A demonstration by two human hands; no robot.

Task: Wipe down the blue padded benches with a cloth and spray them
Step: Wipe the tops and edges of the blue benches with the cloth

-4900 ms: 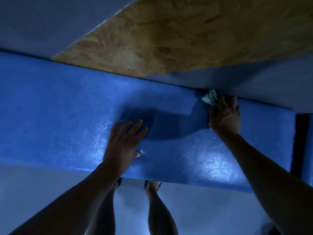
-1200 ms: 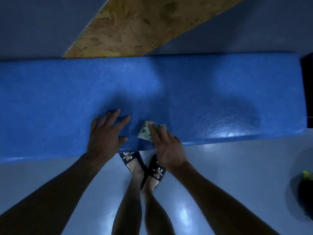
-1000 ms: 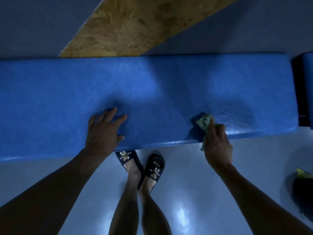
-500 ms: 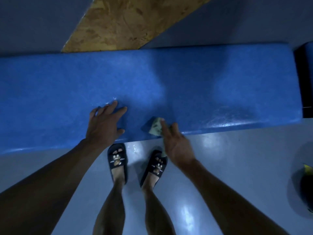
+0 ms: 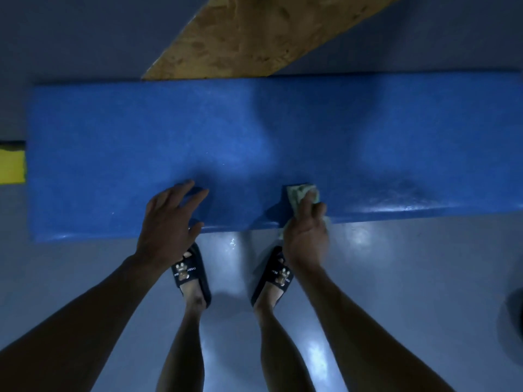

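A long blue padded bench (image 5: 283, 131) runs across the view, its front edge glossy. My right hand (image 5: 308, 230) presses a small pale green cloth (image 5: 297, 195) against the bench's front edge, fingers laid over the cloth, which drapes over the edge under the palm. My left hand (image 5: 167, 219) rests flat on the bench's front edge to the left, fingers spread, holding nothing. No spray bottle is in sight.
A chipboard panel (image 5: 254, 38) slants up behind the bench against a grey wall. A yellow pad (image 5: 11, 166) lies beyond the bench's left end. My feet in dark sandals (image 5: 189, 275) stand on the shiny grey floor. A dark round object (image 5: 512, 329) sits at the right edge.
My right hand has slid the cloth back and forth along the front edge, now a little to the right of half a second ago. The left hand has stayed planted. The view has shifted left.
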